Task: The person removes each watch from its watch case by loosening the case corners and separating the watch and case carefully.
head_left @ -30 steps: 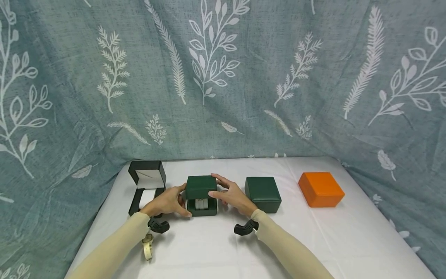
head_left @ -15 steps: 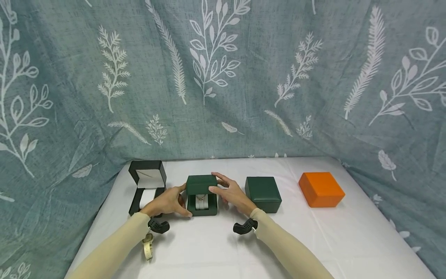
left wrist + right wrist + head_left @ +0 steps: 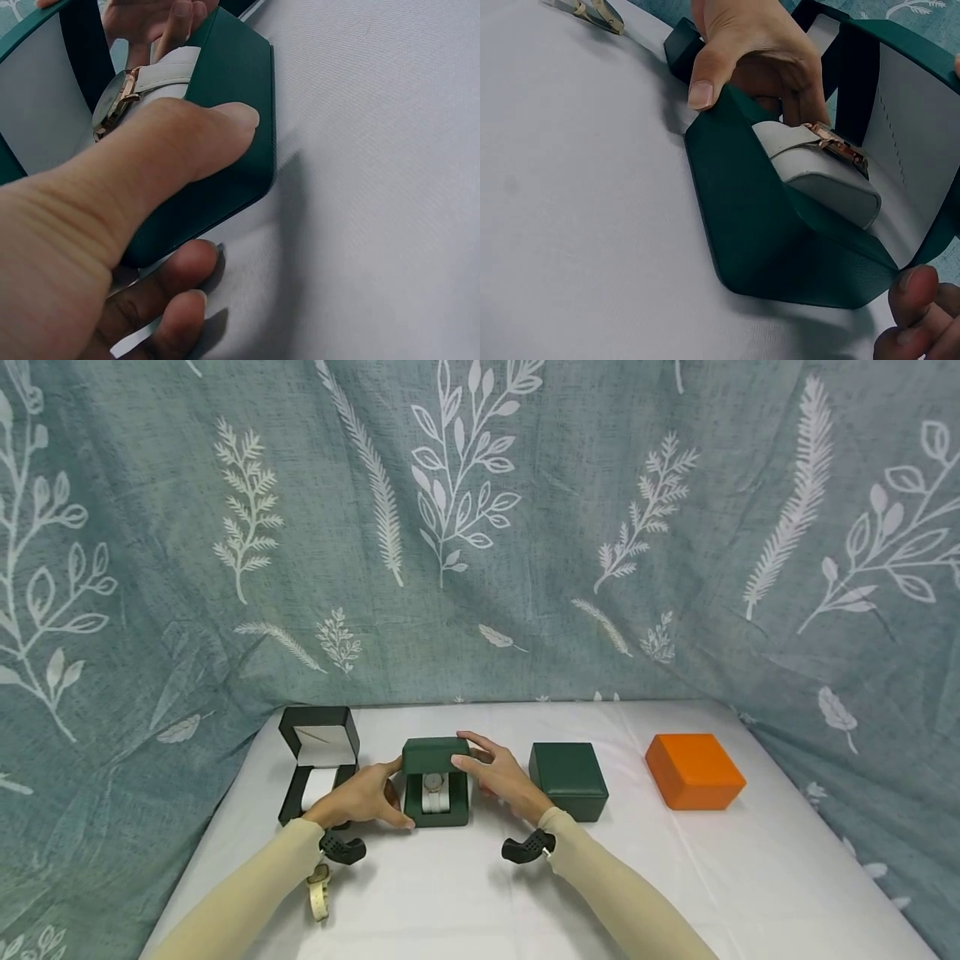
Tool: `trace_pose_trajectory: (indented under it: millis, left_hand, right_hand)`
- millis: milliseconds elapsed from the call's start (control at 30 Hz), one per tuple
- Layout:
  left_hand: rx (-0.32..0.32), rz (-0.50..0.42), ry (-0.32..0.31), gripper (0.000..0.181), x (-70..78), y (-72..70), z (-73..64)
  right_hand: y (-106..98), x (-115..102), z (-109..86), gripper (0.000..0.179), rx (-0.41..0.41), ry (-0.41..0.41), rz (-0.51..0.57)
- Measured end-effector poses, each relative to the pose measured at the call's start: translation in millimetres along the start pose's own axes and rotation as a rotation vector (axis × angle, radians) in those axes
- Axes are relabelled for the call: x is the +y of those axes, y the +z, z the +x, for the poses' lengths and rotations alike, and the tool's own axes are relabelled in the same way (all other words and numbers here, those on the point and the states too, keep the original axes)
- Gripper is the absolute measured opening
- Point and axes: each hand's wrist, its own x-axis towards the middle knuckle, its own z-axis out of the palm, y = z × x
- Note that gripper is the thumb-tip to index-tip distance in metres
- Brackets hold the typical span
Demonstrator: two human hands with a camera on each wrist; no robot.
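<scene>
A green watch box stands half open on the white-covered table. Inside, a wristwatch with a white strap and a rose-gold case sits round a pale cushion. My left hand grips the box at its left; in the left wrist view its thumb lies over the base's wall, with other fingertips low beside it. At the box's right, my right hand holds the raised lid, thumb at the front edge and a finger reaching over the top. The lid's pale lining shows in the right wrist view.
An open black watch box with a white cushion stands left, partly behind the left hand. Nearer lies a cream-strapped watch. A closed green box and an orange box stand to the right. A patterned cloth hangs behind.
The green box's lid has tilted further back under my right hand, uncovering the watch's dial. My left hand has stayed in place at the base.
</scene>
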Motion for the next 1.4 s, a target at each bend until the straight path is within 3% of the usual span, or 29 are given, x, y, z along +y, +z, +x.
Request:
trace_pose_trajectory:
  millis: [200,600,967,1267,1400]
  left_hand:
    - [-0.001,0.013,0.004,0.121,-0.3,0.2,-0.2]
    - [0.007,0.029,-0.019,0.125,-1.7,1.5,-1.1]
    - [0.008,0.046,-0.021,0.126,-2.9,1.8,0.3]
    - [0.009,0.046,-0.024,0.126,-2.3,0.8,-0.4]
    - [0.007,0.039,-0.029,0.126,-2.6,0.2,-0.7]
  right_hand:
    - [-0.3,-0.4,3.8,0.069,0.013,0.015,-0.005]
    - [-0.6,-8.3,7.2,0.063,0.031,0.042,-0.018]
    - [-1.3,-16.1,14.5,0.096,0.078,0.142,-0.035]
    - [-5.9,-22.9,22.2,0.087,0.04,0.135,-0.055]
    - [-6.4,-26.7,25.5,0.091,0.03,0.18,-0.047]
